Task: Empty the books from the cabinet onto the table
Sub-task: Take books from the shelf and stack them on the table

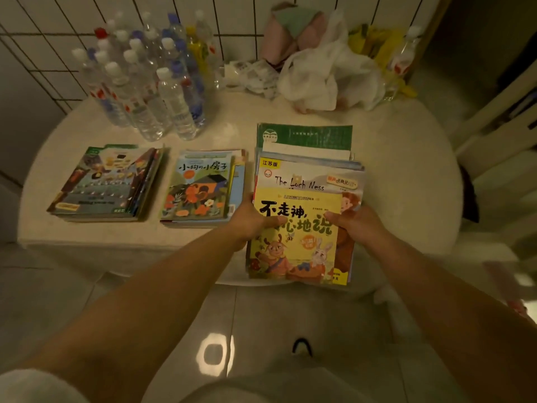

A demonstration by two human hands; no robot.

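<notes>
A stack of children's books [308, 175] sits at the front right of the pale round table [406, 170], a yellow picture book [296, 251] on top. My left hand [250, 219] grips the stack's left edge, thumb on the yellow cover. My right hand [357, 225] holds the right edge the same way. The stack's near end overhangs the table's front edge. Two more book piles lie to the left: a middle pile [200, 190] with an orange-and-green cover and a left pile [107, 184] with a dark cover. The cabinet is out of view.
Several clear plastic water bottles [151, 82] crowd the table's back left. A white plastic bag [331, 74], pink cloth [290, 33] and yellow items [374, 42] sit at the back by the tiled wall. Glossy tiled floor [215, 353] lies below me.
</notes>
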